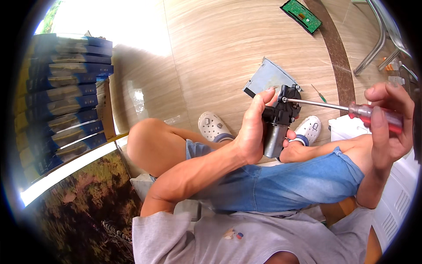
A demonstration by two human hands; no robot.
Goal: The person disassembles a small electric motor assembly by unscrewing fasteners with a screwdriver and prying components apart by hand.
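Observation:
Above my lap, my left hand (253, 127) is wrapped round a small electric motor (276, 138) with a silver cylinder body and a black geared housing. Screws show on the housing's upper edge. From the right, my right hand (392, 123) grips a screwdriver (376, 115) by its clear red handle, fingers closed round it. Its long metal shaft lies nearly level, and the tip meets a screw on the motor's housing. Part of the motor is hidden behind my left fingers.
On the tiled floor lie a grey metal plate (270, 75), a small green-handled screwdriver (321, 97) and a green circuit board (302, 16). Blue boxes (66, 94) are stacked at the left. Chrome chair legs (370, 55) stand far right, and a white plastic container (347, 127) sits near my right foot.

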